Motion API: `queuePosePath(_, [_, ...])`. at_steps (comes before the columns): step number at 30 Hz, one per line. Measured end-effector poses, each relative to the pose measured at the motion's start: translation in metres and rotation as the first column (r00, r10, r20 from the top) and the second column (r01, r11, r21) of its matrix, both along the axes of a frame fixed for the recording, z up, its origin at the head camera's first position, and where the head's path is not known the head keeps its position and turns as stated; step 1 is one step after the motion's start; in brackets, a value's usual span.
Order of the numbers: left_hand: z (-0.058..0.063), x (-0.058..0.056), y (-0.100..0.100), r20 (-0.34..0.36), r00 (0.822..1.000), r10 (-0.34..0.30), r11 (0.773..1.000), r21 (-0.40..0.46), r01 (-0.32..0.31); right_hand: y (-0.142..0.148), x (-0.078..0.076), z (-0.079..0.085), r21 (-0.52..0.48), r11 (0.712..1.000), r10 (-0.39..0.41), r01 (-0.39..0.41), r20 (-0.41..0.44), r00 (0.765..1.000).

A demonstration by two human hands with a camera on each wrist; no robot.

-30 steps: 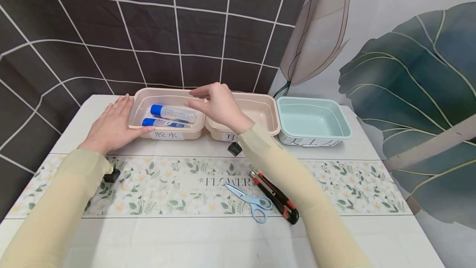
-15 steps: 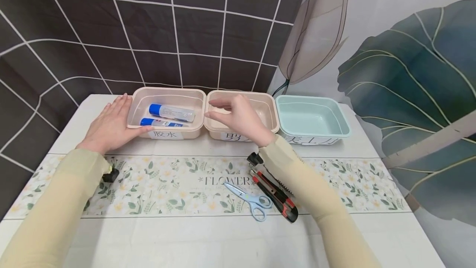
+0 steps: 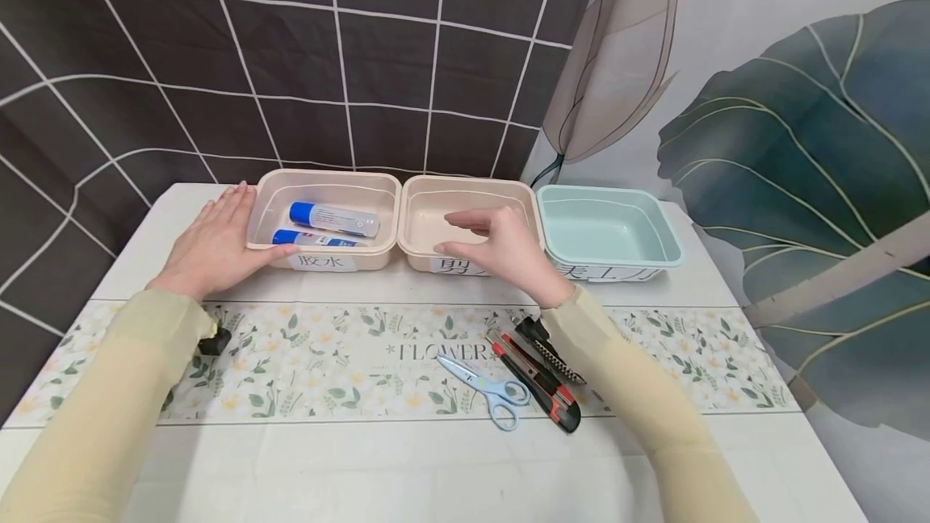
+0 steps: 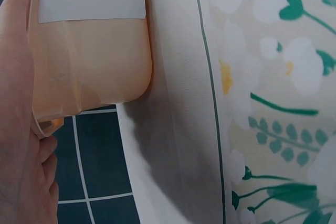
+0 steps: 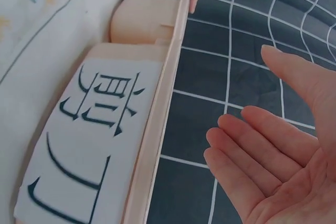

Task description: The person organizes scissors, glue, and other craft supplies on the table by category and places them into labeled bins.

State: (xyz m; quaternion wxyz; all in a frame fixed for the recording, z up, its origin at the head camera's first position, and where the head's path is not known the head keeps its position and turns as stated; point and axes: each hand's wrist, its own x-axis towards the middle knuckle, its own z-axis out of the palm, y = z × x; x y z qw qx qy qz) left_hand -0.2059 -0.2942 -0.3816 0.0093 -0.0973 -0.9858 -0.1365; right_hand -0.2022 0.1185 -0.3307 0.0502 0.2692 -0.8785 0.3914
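Observation:
My left hand (image 3: pixel 218 242) rests with spread fingers on the left side of a pink bin (image 3: pixel 395 192), its thumb along the front rim. Inside that bin lie two glue tubes with blue caps, the rear one (image 3: pixel 336 219) and the front one (image 3: pixel 311 239). Over the middle pink bin (image 3: pixel 425 220) hovers my right hand (image 3: pixel 508 248), holding nothing, thumb and fingers apart. The right wrist view shows its palm and relaxed fingers beside that bin's white label (image 5: pixel 84 135). On the table in front lie light blue scissors (image 3: pixel 490 390) and a red and black utility knife (image 3: pixel 538 386).
At the right end of the row stands a light blue bin (image 3: pixel 613 228) with a label on its front. A floral strip (image 3: pixel 327 370) runs across the white table (image 3: pixel 327 466). A dark cloth with white grid lines (image 3: pixel 276 39) hangs behind the bins.
My right hand has moved right and toward me, from over the left pink bin's edge to over the middle one. The left hand stays at the left bin.

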Motion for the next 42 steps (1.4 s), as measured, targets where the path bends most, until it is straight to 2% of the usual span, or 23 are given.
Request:
queuePosePath(14, [-0.001, 0.000, -0.001, 0.002, 1.000, -0.001, 1.000, -0.004, 0.001, 0.045, 0.029, -0.012, 0.037, 0.997, -0.068, 0.065, 0.068, 0.995])
queuePosePath(29, [-0.002, -0.001, -0.002, 0.007, 1.000, 0.004, 1.000, 0.000, -0.004, 0.082, 0.049, -0.016, 0.072, 0.990, -0.126, 0.121, 0.062, 0.990])
queuePosePath(42, [-0.001, 0.000, -0.001, 0.010, 1.000, 0.005, 1.000, 0.001, -0.005, 0.098, 0.066, -0.017, 0.101, 0.989, -0.116, 0.109, 0.062, 0.991])
